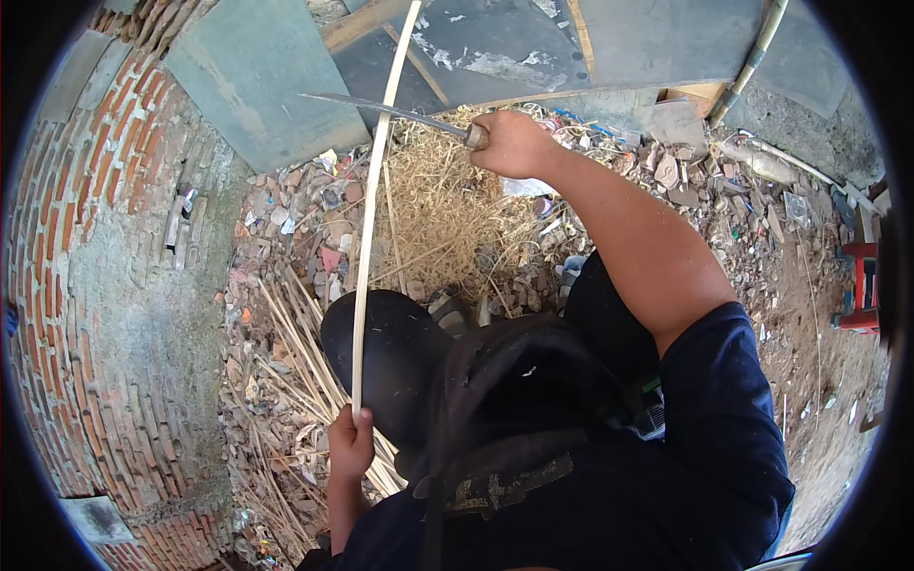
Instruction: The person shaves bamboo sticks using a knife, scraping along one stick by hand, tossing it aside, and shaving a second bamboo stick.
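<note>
A long pale bamboo strip (370,205) rises from beside my left knee to the top edge of the view, leaning slightly right at its far end. My left hand (352,443) is closed around its near end, thumb laid along it. My right hand (514,145) grips the wooden handle of a knife (419,116), fist closed. The long, narrow blade points left and crosses the strip on its upper part; whether the edge bites into the strip cannot be made out. Below the blade lies a heap of thin, curly shavings (447,205).
Several more pale strips (305,333) lie in a bundle to my left, partly under my left leg. A brick wall (105,314) stands at left, grey panels (267,76) at the far side. Stones and litter (666,171) cover the ground. A red stool-like object (862,285) is at far right.
</note>
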A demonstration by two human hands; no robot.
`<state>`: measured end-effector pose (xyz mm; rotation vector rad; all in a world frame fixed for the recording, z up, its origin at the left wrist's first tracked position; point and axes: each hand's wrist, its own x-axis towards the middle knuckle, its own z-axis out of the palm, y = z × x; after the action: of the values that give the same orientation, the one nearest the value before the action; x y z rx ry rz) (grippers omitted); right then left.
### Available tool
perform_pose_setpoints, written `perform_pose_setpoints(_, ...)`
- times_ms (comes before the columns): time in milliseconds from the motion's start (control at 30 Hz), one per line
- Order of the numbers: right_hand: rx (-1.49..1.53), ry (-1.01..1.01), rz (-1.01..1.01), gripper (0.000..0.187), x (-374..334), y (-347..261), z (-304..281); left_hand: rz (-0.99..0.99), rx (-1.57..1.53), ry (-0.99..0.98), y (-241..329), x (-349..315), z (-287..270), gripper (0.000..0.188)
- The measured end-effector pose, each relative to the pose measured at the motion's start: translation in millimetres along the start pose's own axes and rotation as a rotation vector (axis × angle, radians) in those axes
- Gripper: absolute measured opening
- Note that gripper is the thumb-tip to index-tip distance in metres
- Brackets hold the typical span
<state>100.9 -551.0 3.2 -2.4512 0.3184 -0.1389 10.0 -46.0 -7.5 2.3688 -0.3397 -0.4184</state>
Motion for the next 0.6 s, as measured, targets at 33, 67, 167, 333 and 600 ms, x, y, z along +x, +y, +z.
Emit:
perform_pose_setpoints(33,0.013,-0.008,-0.002,0.035,-1,-1,0,0.002,0.001,0.000,3,0,3,0.041)
perform_pose_setpoints(67,0.014,-0.006,-0.002,0.035,-1,-1,2,0.043,0.155,0.091,8,1,6,0.039)
perform_pose_setpoints(167,0.057,0.100,-0.098,0.041,-4,-7,6,0.071,0.302,0.226,8,-3,8,0.035)
perform_pose_setpoints(333,0.065,-0.045,-0.172,0.030,-23,-35,11,0.139,0.284,0.158,12,-4,5,0.036)
perform_pose_setpoints(600,-0.372,-0.231,-0.372,0.020,-41,-70,10,0.064,0.182,0.017,9,0,1,0.048)
